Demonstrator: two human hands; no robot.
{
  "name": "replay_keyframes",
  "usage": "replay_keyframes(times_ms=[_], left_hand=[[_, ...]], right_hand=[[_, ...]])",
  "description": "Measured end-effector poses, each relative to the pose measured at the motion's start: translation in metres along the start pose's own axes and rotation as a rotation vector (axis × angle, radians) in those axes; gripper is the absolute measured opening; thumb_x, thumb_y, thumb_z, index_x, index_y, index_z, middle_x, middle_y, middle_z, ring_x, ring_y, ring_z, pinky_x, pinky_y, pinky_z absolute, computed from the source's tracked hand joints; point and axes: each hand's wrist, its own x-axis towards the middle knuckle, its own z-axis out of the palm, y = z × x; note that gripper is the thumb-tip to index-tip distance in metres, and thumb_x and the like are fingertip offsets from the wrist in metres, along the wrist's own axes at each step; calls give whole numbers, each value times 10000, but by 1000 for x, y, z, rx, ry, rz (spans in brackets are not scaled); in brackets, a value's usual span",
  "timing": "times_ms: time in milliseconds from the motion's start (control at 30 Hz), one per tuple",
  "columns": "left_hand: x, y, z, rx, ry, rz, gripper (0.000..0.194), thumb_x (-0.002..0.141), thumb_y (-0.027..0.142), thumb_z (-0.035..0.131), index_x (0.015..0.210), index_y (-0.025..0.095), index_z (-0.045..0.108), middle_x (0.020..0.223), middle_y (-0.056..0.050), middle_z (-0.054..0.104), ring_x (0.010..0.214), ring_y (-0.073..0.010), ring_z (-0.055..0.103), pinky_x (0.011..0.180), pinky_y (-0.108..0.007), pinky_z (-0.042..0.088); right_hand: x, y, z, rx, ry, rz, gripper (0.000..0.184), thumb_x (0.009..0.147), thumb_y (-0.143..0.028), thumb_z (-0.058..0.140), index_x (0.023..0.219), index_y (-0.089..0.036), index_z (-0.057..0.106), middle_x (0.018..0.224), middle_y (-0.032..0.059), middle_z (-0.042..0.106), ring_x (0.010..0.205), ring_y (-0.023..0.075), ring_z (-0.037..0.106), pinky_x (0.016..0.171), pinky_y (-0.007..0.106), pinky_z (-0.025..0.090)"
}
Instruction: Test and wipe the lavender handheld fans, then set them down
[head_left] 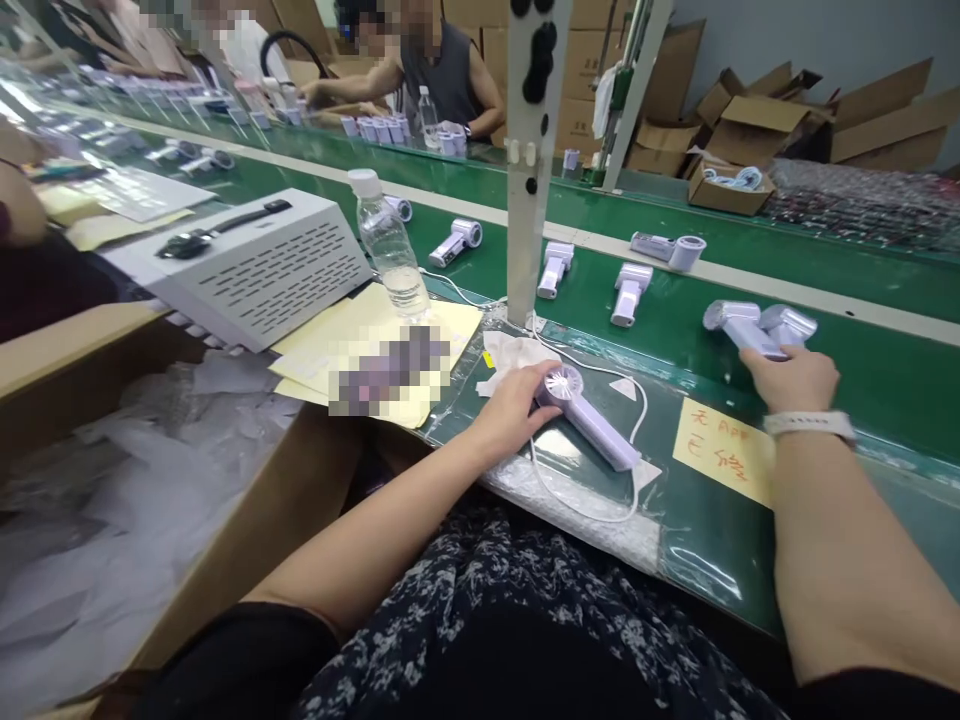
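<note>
My left hand [514, 410] is closed around the round head of a lavender handheld fan [600, 430], whose handle slants toward the lower right over the work mat. A white cable [643, 400] loops around this fan on the mat. Out to the right, my right hand [796, 382] grips the handle end of another lavender handheld fan [739, 322] at the green belt. A third fan [789, 326] lies right beside it, partly behind my fingers; whether I touch it too, I cannot tell. Crumpled white tissue [517, 352] lies by my left hand.
Several more fans, one here [632, 292], lie along the green conveyor belt [495, 270]. A metal post [534, 170] rises at its edge. Left are a water bottle [394, 250], a grey metal box [277, 265] and a carton of plastic bags [150, 520]. People sit across the belt.
</note>
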Motion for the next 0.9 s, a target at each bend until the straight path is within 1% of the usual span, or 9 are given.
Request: replay_keyframes(times_ms=[100,200,333,500,567,667,767,833,900], left_hand=[[-6,0,-2,29,38,-18,731,839,317,788,1469,177,444,1336,-158,629,1271,-304,566,1131,-497,439],[-12,2,-7,63,-2,17,799,785,360,844,1460,164,466,1319,-164,627,1284,-306,553,1139,-469,437],[-31,4,-36,33,-58,112,630,830,272,796,1395,203,526,1387,-153,588,1371,-299,497,1205,-485,366],[-53,13,-69,-79,-53,191,555,901,173,666,1422,254,491,1436,-126,564,1381,-271,507,1179,-464,416],[-51,16,-72,-79,-22,236,560,923,172,631,1450,263,466,1450,-122,559,1390,-275,502,1185,-478,409],[-37,8,-73,-56,11,299,615,937,243,643,1505,282,410,1478,-102,560,1388,-271,510,1178,-463,416],[-17,-16,-78,262,112,90,545,963,297,611,1487,249,471,1396,-103,623,1305,-271,552,1114,-441,453],[-7,-37,-82,519,206,-131,356,977,221,533,1309,177,654,1281,-162,650,1244,-332,552,1058,-508,449],[-2,-56,-82,592,228,-211,289,956,157,494,1085,109,748,1171,-223,650,1192,-396,542,990,-560,443]], right_hand=[[-11,-44,-36,16,-129,-69,660,862,-519,670,1209,35,757,1197,335,666,1053,432,663,724,479,434],[-38,-89,-58,19,-295,-225,658,872,-570,668,1264,-48,751,1450,276,567,1230,447,611,831,491,473],[-94,-116,-49,86,-404,-343,627,853,-633,673,1203,-127,794,1467,255,561,1254,452,608,943,541,510],[-161,-130,-39,299,-375,-470,791,955,-732,335,1283,-124,718,1519,227,520,1446,458,415,1142,638,376],[-180,-144,-48,472,-454,-394,743,946,-724,386,1359,-167,653,1468,188,584,1374,426,508,1113,610,420],[-194,-165,-63,777,-721,-153,696,867,-698,590,1331,-180,620,1110,161,751,970,351,708,902,520,559],[-199,-170,-72,1213,-964,122,528,872,-652,645,1120,-186,661,810,81,723,671,233,666,666,373,571],[-201,-167,-77,1480,-1037,266,441,923,-612,617,1033,-190,678,790,67,707,630,183,639,600,302,544],[-203,-164,-81,1646,-1040,343,420,969,-582,570,1023,-187,701,848,78,721,642,163,637,586,272,533]])
